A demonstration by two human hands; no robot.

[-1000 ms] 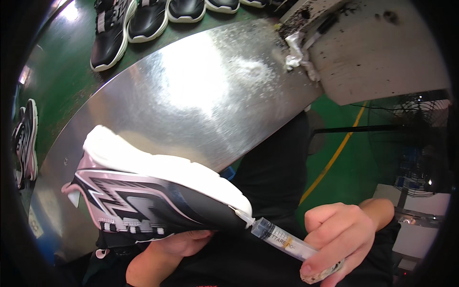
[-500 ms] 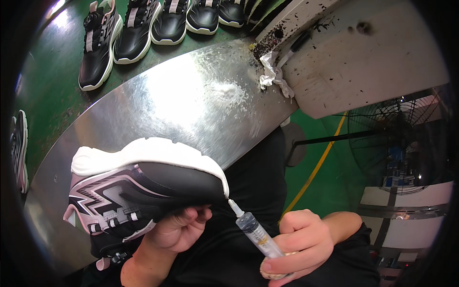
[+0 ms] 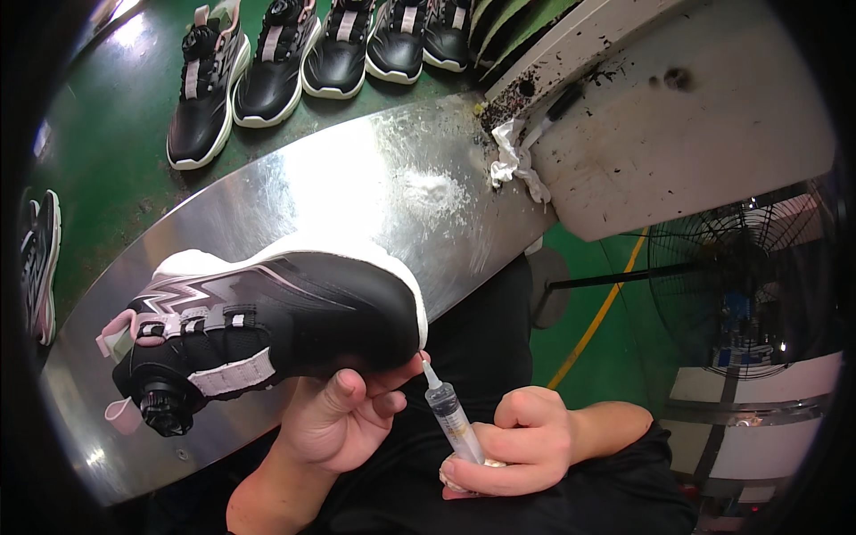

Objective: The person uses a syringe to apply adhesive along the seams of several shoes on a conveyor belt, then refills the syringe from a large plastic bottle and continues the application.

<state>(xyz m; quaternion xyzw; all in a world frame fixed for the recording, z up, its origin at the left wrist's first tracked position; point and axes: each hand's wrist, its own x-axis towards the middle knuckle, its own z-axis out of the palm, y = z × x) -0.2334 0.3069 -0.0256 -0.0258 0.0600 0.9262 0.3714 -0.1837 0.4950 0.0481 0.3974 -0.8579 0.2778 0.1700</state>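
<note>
My left hand (image 3: 343, 417) grips a black sneaker (image 3: 267, 330) with pink straps and a white sole from below, holding it on its side over the edge of the metal table (image 3: 357, 196). My right hand (image 3: 517, 441) is closed around a clear syringe (image 3: 448, 419) with yellowish fluid. The syringe's tip points up and touches the sneaker's toe near the sole edge.
Several matching black sneakers (image 3: 303, 53) stand in a row on the green belt (image 3: 116, 143) beyond the table. A stained white machine housing (image 3: 678, 116) with a crumpled rag (image 3: 513, 160) sits at the upper right. A floor fan (image 3: 749, 267) stands on the right.
The sneaker has been turned, its upper now facing me instead of the sole side. The syringe has swung more upright, with its tip kept at the toe.
</note>
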